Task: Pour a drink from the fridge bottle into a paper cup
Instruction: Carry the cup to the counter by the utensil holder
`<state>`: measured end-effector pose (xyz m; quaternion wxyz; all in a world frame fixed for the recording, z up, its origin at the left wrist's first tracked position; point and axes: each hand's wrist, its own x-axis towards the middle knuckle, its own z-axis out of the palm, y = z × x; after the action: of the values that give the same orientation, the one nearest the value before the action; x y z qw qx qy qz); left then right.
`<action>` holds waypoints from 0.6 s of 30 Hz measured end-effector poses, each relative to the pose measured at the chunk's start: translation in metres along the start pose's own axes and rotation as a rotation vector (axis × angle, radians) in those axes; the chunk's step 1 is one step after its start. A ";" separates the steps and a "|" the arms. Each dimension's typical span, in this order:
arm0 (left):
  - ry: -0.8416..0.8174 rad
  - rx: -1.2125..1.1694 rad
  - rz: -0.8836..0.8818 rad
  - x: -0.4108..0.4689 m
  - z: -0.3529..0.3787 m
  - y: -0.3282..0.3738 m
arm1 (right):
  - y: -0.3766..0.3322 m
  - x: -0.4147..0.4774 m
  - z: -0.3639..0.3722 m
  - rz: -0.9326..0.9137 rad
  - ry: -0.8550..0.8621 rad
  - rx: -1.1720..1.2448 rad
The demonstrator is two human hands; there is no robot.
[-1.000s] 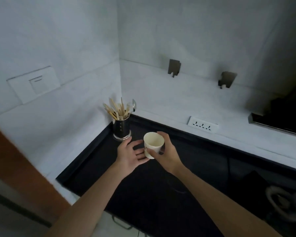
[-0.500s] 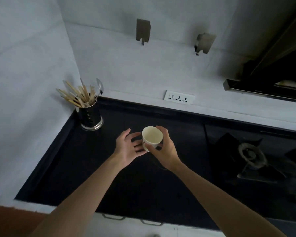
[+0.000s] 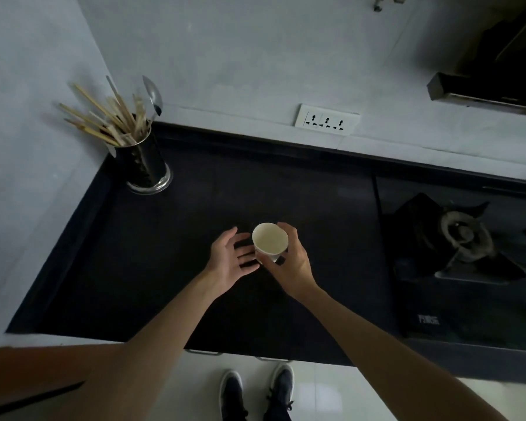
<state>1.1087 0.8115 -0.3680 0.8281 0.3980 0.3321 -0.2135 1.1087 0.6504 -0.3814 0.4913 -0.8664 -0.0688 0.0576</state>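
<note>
A white paper cup, upright and with nothing inside, is held over the middle of the black countertop. My right hand wraps around its right side and base. My left hand is open just left of the cup, palm toward it, fingertips close to its wall. I cannot tell whether the cup's base touches the counter. No bottle is in view.
A steel holder with chopsticks and a spoon stands in the counter's far left corner. A gas burner sits on the hob at the right. A wall socket strip is on the back wall. My shoes show below the counter edge.
My head has tilted down, so the counter, hob and floor fill more of the view. Both hands and the cup have come lower over the counter; the grip is unchanged.
</note>
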 end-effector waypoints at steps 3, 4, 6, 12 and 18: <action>0.008 0.010 0.008 0.004 0.000 -0.002 | 0.005 0.001 0.002 0.009 0.000 0.000; 0.009 0.014 0.013 0.005 0.001 -0.002 | 0.006 0.002 0.002 0.013 0.002 0.000; 0.010 0.025 0.026 0.006 0.003 -0.002 | 0.008 0.004 0.002 0.021 0.010 0.002; 0.017 0.063 0.059 0.008 0.005 -0.002 | 0.011 0.009 0.005 0.001 0.021 -0.018; 0.027 0.286 0.103 0.009 0.005 0.004 | 0.016 0.010 0.008 0.016 0.005 -0.022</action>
<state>1.1190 0.8092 -0.3702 0.7681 0.5315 0.2886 -0.2103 1.1187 0.6505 -0.3992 0.4814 -0.8724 -0.0612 0.0588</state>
